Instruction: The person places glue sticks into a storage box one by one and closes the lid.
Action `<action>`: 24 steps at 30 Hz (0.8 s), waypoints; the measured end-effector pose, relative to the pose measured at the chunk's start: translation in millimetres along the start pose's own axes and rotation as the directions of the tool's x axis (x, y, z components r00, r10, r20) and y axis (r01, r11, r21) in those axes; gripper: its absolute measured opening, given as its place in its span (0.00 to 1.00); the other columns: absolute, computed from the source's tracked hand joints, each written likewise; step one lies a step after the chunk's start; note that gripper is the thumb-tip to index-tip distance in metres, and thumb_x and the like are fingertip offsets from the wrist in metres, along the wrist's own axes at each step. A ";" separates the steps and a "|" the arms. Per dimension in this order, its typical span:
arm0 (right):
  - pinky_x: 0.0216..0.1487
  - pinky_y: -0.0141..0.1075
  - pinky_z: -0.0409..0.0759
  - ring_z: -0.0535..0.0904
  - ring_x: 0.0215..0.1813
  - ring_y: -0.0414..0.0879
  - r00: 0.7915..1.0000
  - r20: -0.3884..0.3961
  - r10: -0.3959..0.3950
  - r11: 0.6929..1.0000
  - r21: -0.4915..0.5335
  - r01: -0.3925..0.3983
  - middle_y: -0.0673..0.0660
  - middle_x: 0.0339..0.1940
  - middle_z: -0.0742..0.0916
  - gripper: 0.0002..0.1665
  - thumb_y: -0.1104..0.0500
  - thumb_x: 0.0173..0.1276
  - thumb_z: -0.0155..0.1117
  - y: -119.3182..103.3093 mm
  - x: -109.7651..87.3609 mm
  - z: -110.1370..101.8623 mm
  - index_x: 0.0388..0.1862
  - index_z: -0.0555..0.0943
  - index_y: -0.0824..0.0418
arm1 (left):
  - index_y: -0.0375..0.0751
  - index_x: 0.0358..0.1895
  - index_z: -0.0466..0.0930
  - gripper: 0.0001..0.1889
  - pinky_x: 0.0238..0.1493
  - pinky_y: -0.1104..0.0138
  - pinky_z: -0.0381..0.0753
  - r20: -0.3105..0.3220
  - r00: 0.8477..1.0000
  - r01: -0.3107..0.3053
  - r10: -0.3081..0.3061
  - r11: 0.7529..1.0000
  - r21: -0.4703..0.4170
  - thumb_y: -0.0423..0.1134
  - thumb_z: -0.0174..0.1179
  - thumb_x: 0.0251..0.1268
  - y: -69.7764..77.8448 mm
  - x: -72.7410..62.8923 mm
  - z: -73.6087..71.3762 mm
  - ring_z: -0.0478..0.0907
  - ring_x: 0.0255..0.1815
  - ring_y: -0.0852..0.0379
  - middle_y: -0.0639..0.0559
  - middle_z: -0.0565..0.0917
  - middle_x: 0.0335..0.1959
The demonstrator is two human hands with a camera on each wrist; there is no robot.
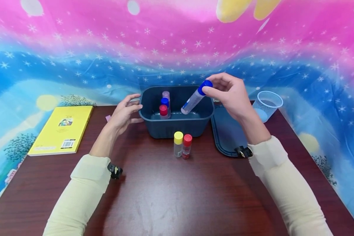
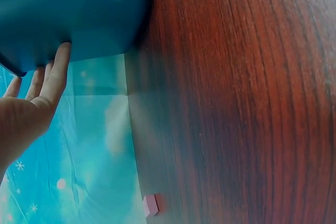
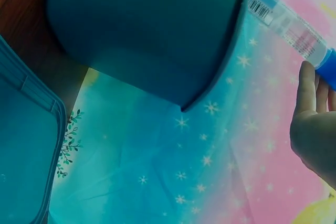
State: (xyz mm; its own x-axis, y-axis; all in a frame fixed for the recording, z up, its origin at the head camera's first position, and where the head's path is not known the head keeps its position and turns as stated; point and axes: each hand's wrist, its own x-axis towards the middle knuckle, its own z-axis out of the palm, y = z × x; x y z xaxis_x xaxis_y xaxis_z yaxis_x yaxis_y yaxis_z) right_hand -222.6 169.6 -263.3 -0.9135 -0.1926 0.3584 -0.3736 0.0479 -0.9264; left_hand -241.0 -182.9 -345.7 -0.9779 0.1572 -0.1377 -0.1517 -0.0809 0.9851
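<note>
Because I judge every place here from the bin (image 1: 177,128), I begin on its near side, where a yellow-capped tube (image 1: 178,147) and a red-capped tube (image 1: 186,149) stand upright side by side on the table (image 1: 153,186). At the bin's left, the left hand (image 1: 123,113) has its fingers spread against the outer wall near the rim, pinching nothing that I can see. A flat dark lid (image 1: 226,131) lies just beside the bin on its right. Above the bin's right half, the right hand (image 1: 229,93) pinches the blue cap of a slanted tube (image 1: 191,102); from those fingers its long axis runs down and leftward, with the free end over the bin's opening. I cannot tell whether that end sits below the rim, but the right hand is clearly the nearer one to it. Left of that end, inside the bin, I see three more tubes (image 1: 165,104) standing in a row, red-topped, blue-topped, then pale purple. Well to the bin's right is a clear cup (image 1: 269,99), and behind everything hangs a pink-and-blue backdrop (image 1: 171,36).
</note>
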 end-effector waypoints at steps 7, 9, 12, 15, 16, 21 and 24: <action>0.52 0.40 0.80 0.80 0.50 0.54 0.998 0.030 0.048 0.994 -0.097 -0.045 0.58 0.47 0.86 0.15 0.59 0.67 0.74 8.1 17.3 11.1 0.51 0.85 0.60 | 0.46 0.78 0.58 0.29 0.61 0.40 0.74 0.002 1.000 0.004 -0.004 1.000 -0.008 0.34 0.52 0.79 0.5 -0.9 0.6 0.64 0.73 0.41 0.39 0.60 0.76; 0.53 0.40 0.79 0.80 0.50 0.53 0.997 0.040 0.062 0.993 -0.104 -0.058 0.58 0.48 0.86 0.15 0.59 0.67 0.73 11.2 22.2 15.4 0.51 0.85 0.61 | 0.46 0.78 0.58 0.29 0.62 0.40 0.73 -0.001 1.000 0.008 -0.008 1.000 -0.010 0.35 0.52 0.79 0.0 -1.2 -0.6 0.64 0.73 0.41 0.39 0.60 0.76; 0.55 0.41 0.79 0.79 0.51 0.52 0.995 0.040 0.091 0.988 -0.129 -0.086 0.58 0.49 0.86 0.16 0.59 0.67 0.73 15.8 28.0 20.3 0.52 0.84 0.61 | 0.47 0.78 0.59 0.29 0.61 0.41 0.74 -0.004 1.000 0.010 -0.010 1.000 -0.004 0.35 0.52 0.79 -0.3 -1.2 -0.9 0.65 0.72 0.41 0.40 0.60 0.75; 0.56 0.42 0.79 0.80 0.53 0.50 0.993 0.035 0.116 0.978 -0.177 -0.108 0.57 0.50 0.86 0.18 0.57 0.68 0.73 20.2 33.6 24.6 0.55 0.84 0.61 | 0.47 0.78 0.58 0.29 0.61 0.41 0.74 -0.001 1.000 0.013 -0.013 1.000 0.000 0.35 0.53 0.79 -0.1 -1.3 -0.8 0.65 0.73 0.41 0.40 0.60 0.76; 0.57 0.42 0.79 0.79 0.53 0.50 0.992 0.034 0.124 0.974 -0.193 -0.115 0.57 0.51 0.86 0.19 0.57 0.68 0.73 21.6 35.5 26.0 0.55 0.84 0.61 | 0.47 0.78 0.58 0.29 0.61 0.41 0.75 -0.001 1.000 0.012 -0.012 1.000 0.002 0.35 0.52 0.79 0.2 -1.3 -0.6 0.65 0.72 0.42 0.40 0.60 0.76; 0.58 0.44 0.79 0.79 0.54 0.49 0.985 0.033 0.170 0.955 -0.250 -0.156 0.56 0.53 0.85 0.20 0.55 0.69 0.72 28.2 45.0 34.7 0.57 0.83 0.61 | 0.47 0.79 0.58 0.29 0.63 0.41 0.72 0.005 1.000 0.012 -0.012 1.000 -0.009 0.36 0.53 0.79 0.6 -1.3 -1.1 0.64 0.73 0.42 0.39 0.59 0.76; 0.59 0.45 0.80 0.79 0.55 0.49 0.979 0.033 0.201 0.947 -0.264 -0.185 0.57 0.54 0.84 0.21 0.55 0.69 0.72 32.3 49.5 39.4 0.57 0.83 0.61 | 0.47 0.79 0.58 0.29 0.63 0.40 0.71 0.010 1.000 0.013 -0.012 1.000 -0.018 0.36 0.53 0.78 0.2 -1.2 -1.2 0.64 0.72 0.42 0.39 0.59 0.76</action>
State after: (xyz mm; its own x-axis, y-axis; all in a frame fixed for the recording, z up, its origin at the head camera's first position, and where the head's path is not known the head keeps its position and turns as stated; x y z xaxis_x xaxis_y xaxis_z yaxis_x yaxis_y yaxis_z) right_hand -273.6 123.0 -280.0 -0.9641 -0.2110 0.1614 -0.2271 0.3397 -0.9127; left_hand -240.0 -184.3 -345.5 -0.9745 0.1681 -0.1490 -0.1667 -0.0970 0.9812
